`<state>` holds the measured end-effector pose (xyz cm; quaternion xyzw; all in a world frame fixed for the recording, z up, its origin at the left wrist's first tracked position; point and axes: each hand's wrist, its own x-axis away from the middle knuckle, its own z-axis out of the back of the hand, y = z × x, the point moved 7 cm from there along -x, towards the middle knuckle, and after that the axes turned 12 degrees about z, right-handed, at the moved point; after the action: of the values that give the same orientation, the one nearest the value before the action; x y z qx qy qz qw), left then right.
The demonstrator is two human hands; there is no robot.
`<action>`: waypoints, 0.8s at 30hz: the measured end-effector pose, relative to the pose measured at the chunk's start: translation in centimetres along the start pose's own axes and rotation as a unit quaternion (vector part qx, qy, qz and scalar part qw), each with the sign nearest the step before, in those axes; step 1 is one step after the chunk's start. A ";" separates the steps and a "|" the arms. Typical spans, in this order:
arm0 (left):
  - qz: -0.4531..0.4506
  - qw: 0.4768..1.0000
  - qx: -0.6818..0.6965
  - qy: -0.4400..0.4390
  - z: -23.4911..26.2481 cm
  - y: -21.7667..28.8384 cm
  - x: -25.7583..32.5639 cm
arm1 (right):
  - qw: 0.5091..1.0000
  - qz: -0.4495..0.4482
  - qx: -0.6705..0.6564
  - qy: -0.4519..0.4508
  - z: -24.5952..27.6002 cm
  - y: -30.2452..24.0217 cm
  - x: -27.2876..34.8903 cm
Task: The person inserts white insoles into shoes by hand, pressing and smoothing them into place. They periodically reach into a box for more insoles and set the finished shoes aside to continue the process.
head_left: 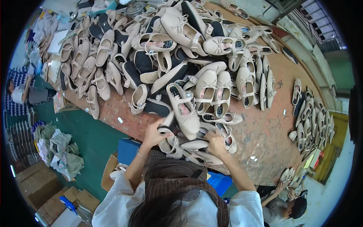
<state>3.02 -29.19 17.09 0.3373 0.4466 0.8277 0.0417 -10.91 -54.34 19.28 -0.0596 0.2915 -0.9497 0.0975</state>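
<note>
A big heap of beige Mary Jane flats with small bows and dark soles covers the far part of the worktable. At the near edge, my left hand is closed on the heel end of a beige flat. To its right my right hand has its fingers curled at another beige flat; the fingertips are partly hidden among the shoes. Between my hands a beige flat lies toe toward me on top of others. Beyond it a pair of flats sits side by side.
A smaller pile of shoes stands at the table's right side. Below the left edge are an open cardboard box and a blue box. Bagged bundles lie on the green floor. One co-worker handles shoes at lower right; another person is far left.
</note>
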 end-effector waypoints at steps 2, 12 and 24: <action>-0.100 0.993 0.046 0.033 4.9 7.1 1.0 | 0.992 0.063 -0.008 0.106 7.1 -3.9 -2.9; -0.241 0.925 -0.172 0.238 22.0 31.6 -9.2 | 0.929 0.174 0.141 0.296 25.7 -8.4 -20.1; -0.364 0.862 -0.340 -0.093 -10.5 4.8 1.5 | 0.955 -0.289 0.061 0.033 -2.4 5.1 9.5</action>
<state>-3.26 -38.97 17.62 0.1913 0.2222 0.8189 0.4933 -19.76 -59.30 14.98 -0.1043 0.2068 -0.9546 -0.1872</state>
